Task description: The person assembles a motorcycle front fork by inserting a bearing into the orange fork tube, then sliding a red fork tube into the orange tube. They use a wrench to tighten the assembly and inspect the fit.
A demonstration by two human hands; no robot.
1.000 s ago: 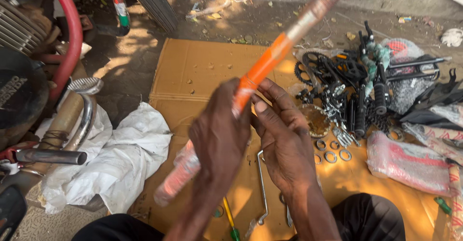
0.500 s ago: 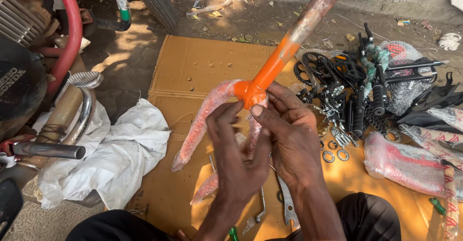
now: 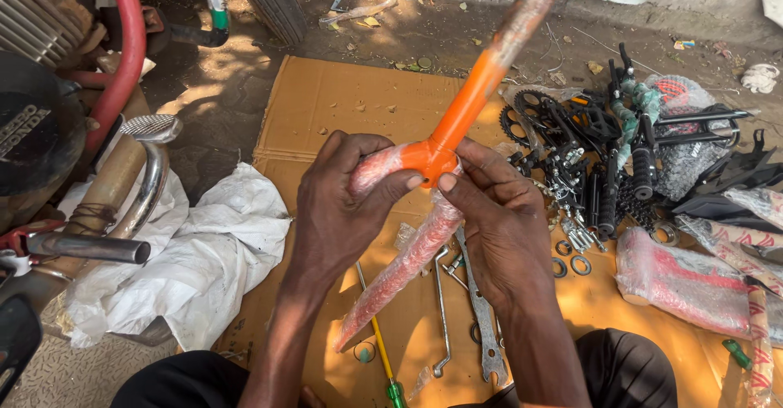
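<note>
To the left of the cardboard sheet [image 3: 342, 106] that I work over lies a crumpled white cloth [image 3: 204, 253], soft and creased, and beyond it a chromed motorcycle pipe [image 3: 147, 188] with a red frame tube [image 3: 126, 57] above.

My left hand [image 3: 342, 204] is closed around one wrapped leg of the orange bicycle fork [image 3: 457, 122], thumb pressing at the crown. The fork's long axis runs diagonally: its steerer tube points up and to the right, away from me, past the far edge of the cardboard, while the legs point down and to the left, toward my lap. The crown sits between my two hands, just above them. The bare part is smooth, glossy orange paint; the legs and the upper steerer are sheathed in thin, wrinkled clear plastic wrap.

My right hand [image 3: 497, 220] pinches the wrap at the crown with thumb and fingers curled, touching the fork.

Under my hands on the cardboard lie flat steel spanners [image 3: 485, 326] and a yellow-shafted screwdriver [image 3: 377, 351]. On the cardboard's right side lies a heap of black bicycle parts [image 3: 603, 163], chainrings and pedals, and a wrapped red bundle [image 3: 685, 286].
</note>
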